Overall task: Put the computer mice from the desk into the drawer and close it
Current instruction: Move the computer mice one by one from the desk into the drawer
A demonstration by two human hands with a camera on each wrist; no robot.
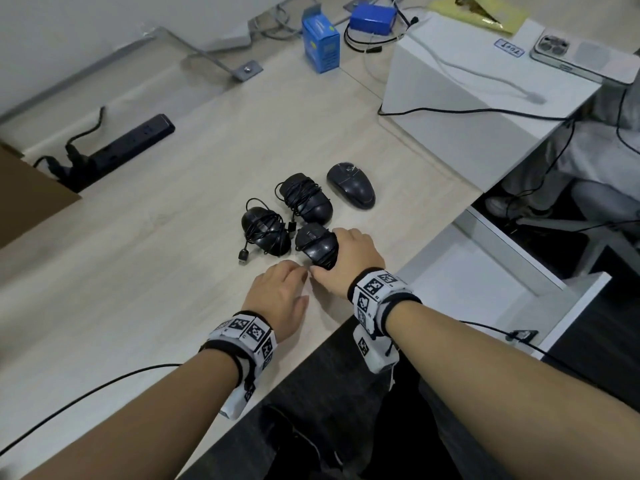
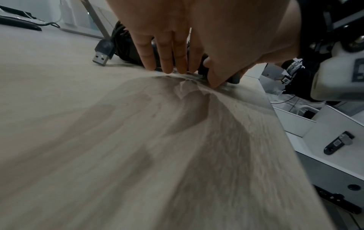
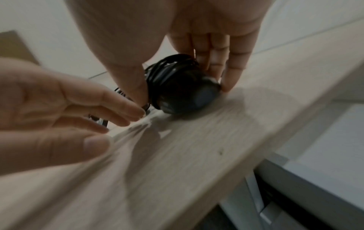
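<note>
Our right hand curls its grip around a black computer mouse wrapped in its own cord, thumb on one side and fingers on the other, the mouse still resting on the pale wood-grain desk near its front edge. Our left hand lies just beside it, fingers relaxed and straight, tips at the desk and holding nothing. Three more black mice sit behind: two cord-wrapped ones and a bare one. To our right the white drawer stands pulled out below the desk edge. Farther back lie a black power strip and a blue box.
</note>
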